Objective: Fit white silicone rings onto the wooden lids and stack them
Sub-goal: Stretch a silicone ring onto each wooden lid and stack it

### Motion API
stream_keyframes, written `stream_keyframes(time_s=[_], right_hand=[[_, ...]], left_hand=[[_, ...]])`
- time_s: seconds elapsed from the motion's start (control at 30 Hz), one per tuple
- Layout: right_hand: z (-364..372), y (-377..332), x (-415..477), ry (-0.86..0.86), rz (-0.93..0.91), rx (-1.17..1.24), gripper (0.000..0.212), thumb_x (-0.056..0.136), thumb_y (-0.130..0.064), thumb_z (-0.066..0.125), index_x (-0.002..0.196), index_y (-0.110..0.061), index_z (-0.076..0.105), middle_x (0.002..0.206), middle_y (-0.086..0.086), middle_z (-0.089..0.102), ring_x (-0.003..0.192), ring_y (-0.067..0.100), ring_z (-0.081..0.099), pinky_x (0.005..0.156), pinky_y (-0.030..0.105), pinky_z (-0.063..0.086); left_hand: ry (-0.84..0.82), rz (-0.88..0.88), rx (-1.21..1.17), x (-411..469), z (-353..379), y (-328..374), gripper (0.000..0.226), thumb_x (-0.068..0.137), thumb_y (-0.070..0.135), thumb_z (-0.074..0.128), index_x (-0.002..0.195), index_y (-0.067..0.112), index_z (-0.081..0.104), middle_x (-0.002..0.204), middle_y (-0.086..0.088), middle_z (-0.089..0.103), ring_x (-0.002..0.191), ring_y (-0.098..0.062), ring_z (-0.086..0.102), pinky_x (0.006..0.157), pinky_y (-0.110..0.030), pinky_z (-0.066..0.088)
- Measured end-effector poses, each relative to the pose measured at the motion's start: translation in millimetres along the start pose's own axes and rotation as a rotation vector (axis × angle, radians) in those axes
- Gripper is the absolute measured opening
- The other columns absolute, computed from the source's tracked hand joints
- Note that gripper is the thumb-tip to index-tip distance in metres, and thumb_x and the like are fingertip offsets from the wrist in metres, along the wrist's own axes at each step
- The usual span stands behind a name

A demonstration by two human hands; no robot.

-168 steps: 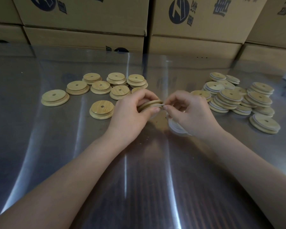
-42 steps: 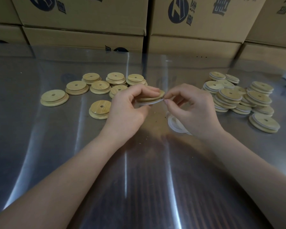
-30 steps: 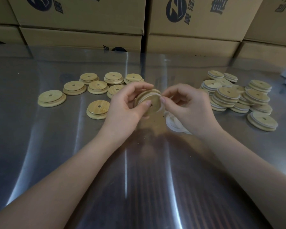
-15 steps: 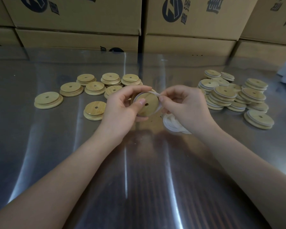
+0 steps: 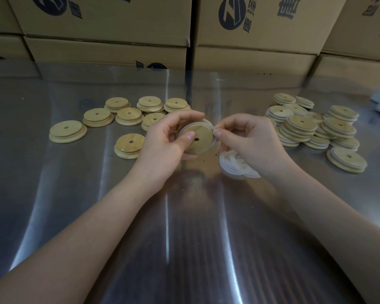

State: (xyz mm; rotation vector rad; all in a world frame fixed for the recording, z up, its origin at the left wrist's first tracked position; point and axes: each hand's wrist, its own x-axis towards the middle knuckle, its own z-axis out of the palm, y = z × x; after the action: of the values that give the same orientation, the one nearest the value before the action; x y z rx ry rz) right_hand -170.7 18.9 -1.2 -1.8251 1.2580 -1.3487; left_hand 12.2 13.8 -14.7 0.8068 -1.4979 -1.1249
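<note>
- The left hand (image 5: 162, 142) grips a wooden lid (image 5: 199, 142), with the thumb on its face and the other fingers curled behind.
- The right hand (image 5: 248, 141) pinches the white silicone ring (image 5: 214, 139) at the lid's right edge, between thumb and forefinger.
- The left forearm (image 5: 86, 227) and the right forearm (image 5: 320, 216) are bare and reach in from the lower corners.

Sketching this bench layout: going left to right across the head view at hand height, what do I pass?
bare wooden lids → left hand → held lid with white ring → right hand → stacks of ringed lids
</note>
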Motion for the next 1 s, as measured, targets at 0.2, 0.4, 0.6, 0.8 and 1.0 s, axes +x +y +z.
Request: stream_keyframes(time_s=[0.2,0.4,0.6,0.8,1.0], right_hand=[[0.1,-1.9,-1.0,0.001,-0.005,0.015,0.015,0.086,-0.006,0.071,0.077,-0.018,0.07,0.072,0.016,0.069,0.062,0.034,0.066,0.06,0.026,0.054],[-2.0,-3.3,-1.8,-0.011,0.012,0.02,0.014,0.084,-0.006,0.073,0.077,-0.017,0.071,0.07,0.011,0.07,0.059,0.024,0.065,0.06,0.024,0.054],[-3.1,-4.3,-1.8,-0.019,0.042,0.053,0.012,0.084,-0.006,0.073,0.077,-0.016,0.071,0.068,0.002,0.07,0.059,0.018,0.064,0.061,0.022,0.053],[-5.7,-3.0,0.3,-0.02,0.098,0.094,0.011,0.085,-0.009,0.072,0.078,-0.018,0.072,0.071,0.004,0.071,0.059,0.018,0.063,0.061,0.029,0.053],[-8.8,-2.6,0.5,-0.07,0.169,0.106,0.012,0.084,-0.013,0.073,0.074,-0.019,0.074,0.07,0.009,0.07,0.058,0.017,0.062,0.058,0.024,0.052]], left_hand=[[-0.015,-0.021,-0.073,0.7,-2.4,-1.4,0.042,0.094,-0.008,0.052,0.118,0.025,0.057,0.107,-0.005,0.071,0.101,-0.018,0.069,0.074,-0.04,0.061],[-0.033,-0.037,-0.099,-0.5,-3.0,0.5,0.038,0.093,-0.008,0.052,0.114,0.023,0.06,0.108,-0.007,0.07,0.102,-0.02,0.068,0.075,-0.039,0.061],[-0.034,-0.079,-0.161,-1.0,-2.3,-0.1,0.035,0.094,-0.007,0.052,0.116,0.019,0.059,0.11,-0.012,0.069,0.102,-0.028,0.069,0.071,-0.046,0.061],[-0.011,-0.105,-0.207,-0.8,-2.5,-1.0,0.032,0.095,-0.003,0.053,0.115,0.021,0.06,0.11,-0.012,0.07,0.103,-0.028,0.069,0.069,-0.046,0.06],[0.025,-0.129,-0.231,-1.1,-1.2,0.5,0.029,0.096,-0.001,0.054,0.111,0.021,0.064,0.112,-0.013,0.068,0.099,-0.028,0.07,0.063,-0.039,0.06]])
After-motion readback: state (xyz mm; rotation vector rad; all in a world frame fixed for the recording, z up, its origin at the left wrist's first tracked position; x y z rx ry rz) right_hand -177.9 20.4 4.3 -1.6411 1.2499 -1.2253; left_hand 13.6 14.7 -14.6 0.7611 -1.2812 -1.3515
